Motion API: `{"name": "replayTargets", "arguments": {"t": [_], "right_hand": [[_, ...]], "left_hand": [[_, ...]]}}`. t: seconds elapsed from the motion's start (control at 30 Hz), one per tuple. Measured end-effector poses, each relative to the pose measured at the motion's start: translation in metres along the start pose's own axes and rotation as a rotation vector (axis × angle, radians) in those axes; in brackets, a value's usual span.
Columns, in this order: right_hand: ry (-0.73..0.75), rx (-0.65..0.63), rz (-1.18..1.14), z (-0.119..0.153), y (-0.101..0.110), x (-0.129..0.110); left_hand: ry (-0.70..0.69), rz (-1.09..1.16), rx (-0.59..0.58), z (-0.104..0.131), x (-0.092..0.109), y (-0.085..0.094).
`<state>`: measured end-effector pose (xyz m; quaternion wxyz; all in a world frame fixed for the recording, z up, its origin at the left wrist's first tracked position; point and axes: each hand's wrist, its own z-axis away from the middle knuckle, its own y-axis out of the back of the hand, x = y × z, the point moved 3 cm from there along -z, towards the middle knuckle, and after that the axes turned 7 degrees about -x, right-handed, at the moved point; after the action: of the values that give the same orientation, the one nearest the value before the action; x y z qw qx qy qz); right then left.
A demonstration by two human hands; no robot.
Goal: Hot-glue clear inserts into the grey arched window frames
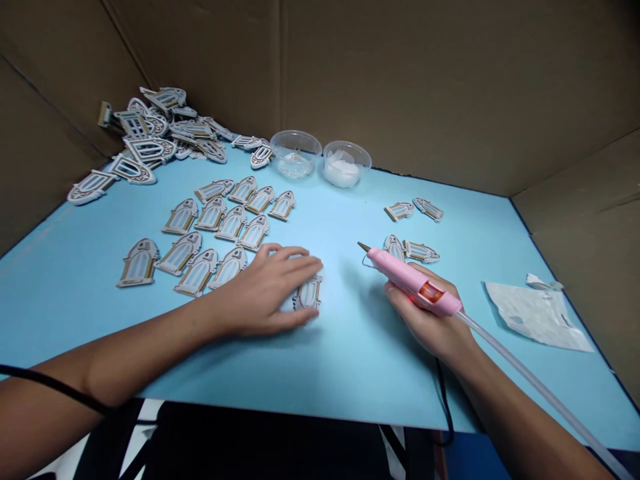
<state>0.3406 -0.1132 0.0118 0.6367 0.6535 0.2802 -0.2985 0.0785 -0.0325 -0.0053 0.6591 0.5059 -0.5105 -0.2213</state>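
My right hand (435,320) is wrapped round a pink hot glue gun (407,275), its nozzle pointing up and left above the table. A long clear glue stick (530,380) runs out of the gun's back. My left hand (270,287) rests low on the table, its fingers at the top and thumb at the bottom of a small window-shaped piece (309,293). The palm partly covers that piece. Left of this hand, several similar arched window pieces (183,252), white with gold-brown edges, lie in loose rows.
At the back left is a heap of window-shaped pieces (150,148). Two clear plastic tubs (296,137) stand at the back; the right tub (370,160) holds something white. More pieces (421,251) lie beyond the gun. Wrinkled paper (535,313) lies right. Cardboard walls (425,87) enclose the table.
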Motion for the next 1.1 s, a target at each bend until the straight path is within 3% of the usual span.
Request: {"name": "replayTargets", "arguments": {"t": [0.13,0.23,0.43,0.6,0.7,0.83,0.9,0.93,1.03,1.1], "right_hand": [[-0.024,0.052,-0.013,0.002,-0.001,0.01],[-0.074,0.047,-0.021,0.003,-0.002,0.015],[-0.116,0.038,-0.032,0.0,-0.001,0.012],[-0.09,0.0,-0.035,-0.002,-0.002,0.005],[-0.063,0.003,-0.036,0.0,-0.003,0.008],[-0.079,0.054,-0.047,0.002,-0.003,0.015],[-0.103,0.052,-0.051,0.001,-0.002,0.014],[-0.117,0.047,-0.053,0.001,-0.002,0.013],[-0.155,0.027,-0.061,-0.001,0.0,0.005],[-0.16,0.027,-0.068,-0.002,0.001,0.002]], "left_hand": [[0.217,0.0,0.269,0.002,-0.022,0.018],[0.18,0.037,0.32,0.004,-0.025,0.023],[0.056,-0.03,0.25,0.003,-0.011,0.017],[-0.086,0.064,-0.004,-0.003,-0.003,0.004],[-0.048,0.08,-0.075,-0.005,-0.003,0.0],[0.17,0.012,0.213,-0.003,-0.017,0.016],[0.174,-0.02,0.282,-0.001,-0.022,0.024],[0.116,-0.024,0.247,-0.001,-0.021,0.025],[-0.135,0.014,-0.013,0.0,-0.007,0.019],[-0.227,0.04,-0.141,0.001,0.005,0.01]]}}
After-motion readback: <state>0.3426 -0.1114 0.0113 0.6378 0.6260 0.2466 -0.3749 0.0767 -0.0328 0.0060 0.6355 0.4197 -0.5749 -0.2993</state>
